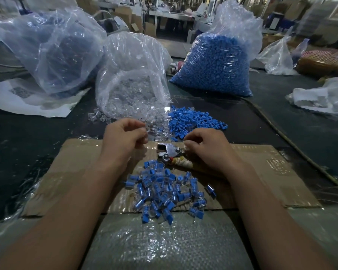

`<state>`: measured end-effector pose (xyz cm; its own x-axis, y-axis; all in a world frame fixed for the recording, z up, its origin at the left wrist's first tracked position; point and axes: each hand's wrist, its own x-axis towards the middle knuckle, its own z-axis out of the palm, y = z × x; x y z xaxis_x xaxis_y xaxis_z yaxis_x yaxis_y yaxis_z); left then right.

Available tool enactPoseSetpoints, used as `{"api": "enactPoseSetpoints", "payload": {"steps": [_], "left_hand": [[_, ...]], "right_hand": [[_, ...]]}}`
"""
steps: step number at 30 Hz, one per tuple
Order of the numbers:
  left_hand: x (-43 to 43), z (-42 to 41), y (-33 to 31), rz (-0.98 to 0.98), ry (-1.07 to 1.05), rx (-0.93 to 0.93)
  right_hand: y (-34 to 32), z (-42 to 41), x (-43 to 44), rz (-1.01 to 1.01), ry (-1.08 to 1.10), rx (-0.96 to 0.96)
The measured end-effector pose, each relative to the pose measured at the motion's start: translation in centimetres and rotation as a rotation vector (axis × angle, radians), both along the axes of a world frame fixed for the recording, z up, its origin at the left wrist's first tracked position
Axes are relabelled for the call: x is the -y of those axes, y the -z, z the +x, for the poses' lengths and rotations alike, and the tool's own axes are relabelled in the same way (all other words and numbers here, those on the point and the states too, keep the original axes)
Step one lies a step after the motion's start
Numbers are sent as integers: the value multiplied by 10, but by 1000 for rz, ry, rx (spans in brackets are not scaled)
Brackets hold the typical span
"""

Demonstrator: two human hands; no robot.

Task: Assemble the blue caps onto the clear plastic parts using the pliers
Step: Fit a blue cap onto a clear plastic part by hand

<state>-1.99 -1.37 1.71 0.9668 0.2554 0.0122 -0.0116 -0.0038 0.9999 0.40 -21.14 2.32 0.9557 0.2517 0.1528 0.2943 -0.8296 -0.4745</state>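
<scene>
My left hand (125, 135) hovers with curled fingers over the spilled clear plastic parts (154, 121); a clear part seems pinched at its fingertips, though blur hides it. My right hand (205, 147) is closed around the cloth-wrapped handles of the metal pliers (169, 152), whose jaws point left on the cardboard sheet (261, 168). Loose blue caps (191, 119) lie in a heap just beyond the right hand. A pile of assembled pieces (164, 191), clear bodies with blue caps, sits on the cardboard between my forearms.
An open bag of clear parts (133, 78) stands behind my left hand. A full bag of blue caps (215, 63) stands at the back right, another large plastic bag (51, 47) at the back left. Bubble wrap (160, 242) covers the near edge. Crumpled white plastic (320, 98) lies right.
</scene>
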Motion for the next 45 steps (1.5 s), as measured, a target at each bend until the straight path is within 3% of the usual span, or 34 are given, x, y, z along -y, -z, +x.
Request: {"api": "enactPoseSetpoints", "payload": {"steps": [10,16,27,29,35,40,45], "left_hand": [[6,0,2,34,30,59],[8,-1,-2,20,35,43],[10,-6,-7,39,68,11],[10,-6,-9,16,78,3],[13,-9,-12,-26,134,27],[15,-9,-13,-42,160,43],[16,-11,-13,-31,184,59]], "right_hand": [[-13,27,-27,-160,-47,-24],[-7,33,-34,-144,-53,-109],[-1,30,-32,-211,-86,-59],[-2,28,-26,-134,-59,-2],[-6,11,-12,421,0,36],[-11,-6,-21,616,-81,35],[-12,-15,-32,631,-187,79]]}}
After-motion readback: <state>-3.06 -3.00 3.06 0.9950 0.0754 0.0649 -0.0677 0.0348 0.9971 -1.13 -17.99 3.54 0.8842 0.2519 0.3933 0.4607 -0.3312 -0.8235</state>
